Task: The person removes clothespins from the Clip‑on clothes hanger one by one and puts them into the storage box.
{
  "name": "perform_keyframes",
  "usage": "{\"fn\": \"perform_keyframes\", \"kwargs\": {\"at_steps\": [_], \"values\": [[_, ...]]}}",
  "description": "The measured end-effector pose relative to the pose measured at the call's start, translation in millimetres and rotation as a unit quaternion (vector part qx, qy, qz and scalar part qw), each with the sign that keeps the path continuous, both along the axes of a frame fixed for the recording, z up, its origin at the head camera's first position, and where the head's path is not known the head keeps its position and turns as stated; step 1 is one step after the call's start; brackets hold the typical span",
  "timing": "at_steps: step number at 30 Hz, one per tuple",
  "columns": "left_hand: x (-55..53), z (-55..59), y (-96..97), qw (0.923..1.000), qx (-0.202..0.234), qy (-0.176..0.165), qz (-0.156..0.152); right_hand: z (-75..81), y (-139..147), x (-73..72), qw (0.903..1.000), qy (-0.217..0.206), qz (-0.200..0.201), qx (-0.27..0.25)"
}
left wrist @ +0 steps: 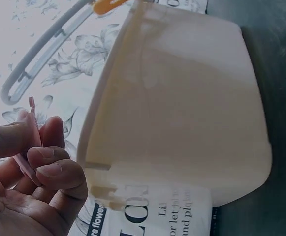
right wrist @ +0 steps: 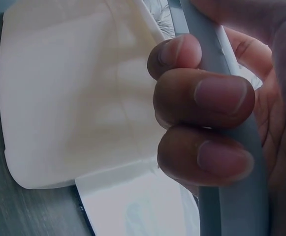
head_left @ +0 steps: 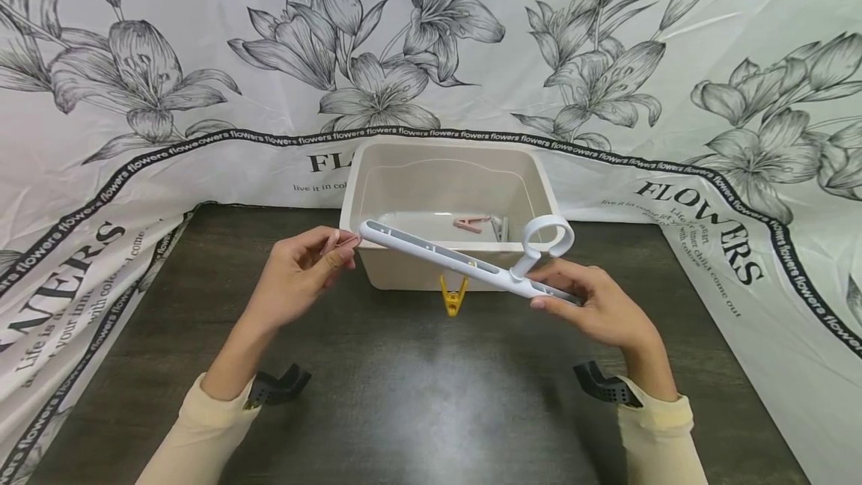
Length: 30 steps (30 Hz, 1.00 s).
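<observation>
My right hand (head_left: 599,305) grips the right end of a pale blue-grey slotted bar hanger (head_left: 521,287) with an open ring hook. In the right wrist view, curled fingers (right wrist: 206,98) wrap around the bar. A yellow clothespin (head_left: 453,299) hangs below the middle of the hanger. Between thumb and fingers, my left hand (head_left: 299,268) pinches a pink clothespin (left wrist: 36,130) beside the hanger's left tip. From the head view I cannot tell whether that clothespin touches the tip. The hanger slants down to the right, in front of the bin.
A beige plastic bin (head_left: 404,268) stands at the back of the dark table (head_left: 438,395). Inside it lie a pink clothespin (head_left: 471,224) and a grey clothespin (head_left: 500,229). Flower-printed cloth (head_left: 269,171) surrounds the table at the back and sides.
</observation>
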State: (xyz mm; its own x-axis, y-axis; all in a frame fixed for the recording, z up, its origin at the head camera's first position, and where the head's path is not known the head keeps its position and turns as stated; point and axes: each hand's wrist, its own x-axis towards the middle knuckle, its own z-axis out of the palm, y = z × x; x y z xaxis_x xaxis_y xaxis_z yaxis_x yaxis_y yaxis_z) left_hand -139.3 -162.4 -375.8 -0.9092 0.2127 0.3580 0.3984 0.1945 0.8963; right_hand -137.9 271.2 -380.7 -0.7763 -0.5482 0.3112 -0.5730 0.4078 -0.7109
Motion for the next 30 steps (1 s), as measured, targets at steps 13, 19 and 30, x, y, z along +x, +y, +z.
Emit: {"fn": "perform_keyframes", "kwargs": {"at_steps": [13, 19, 30], "values": [[-21.5, 25.7, 0.4, 0.9996, -0.027, 0.012, 0.003, 3.3, 7.5, 2.7, 0.9998, -0.018, -0.009, 0.002], [-29.4, 35.2, 3.9, 0.9967, -0.075, 0.01, 0.028, 3.9, 8.2, 2.9, 0.9997, -0.023, -0.01, 0.001], [-50.1, 44.5, 11.7, 0.9918, -0.119, 0.029, 0.035, 3.5, 7.4, 3.7, 0.9997, -0.024, -0.009, 0.003]]}}
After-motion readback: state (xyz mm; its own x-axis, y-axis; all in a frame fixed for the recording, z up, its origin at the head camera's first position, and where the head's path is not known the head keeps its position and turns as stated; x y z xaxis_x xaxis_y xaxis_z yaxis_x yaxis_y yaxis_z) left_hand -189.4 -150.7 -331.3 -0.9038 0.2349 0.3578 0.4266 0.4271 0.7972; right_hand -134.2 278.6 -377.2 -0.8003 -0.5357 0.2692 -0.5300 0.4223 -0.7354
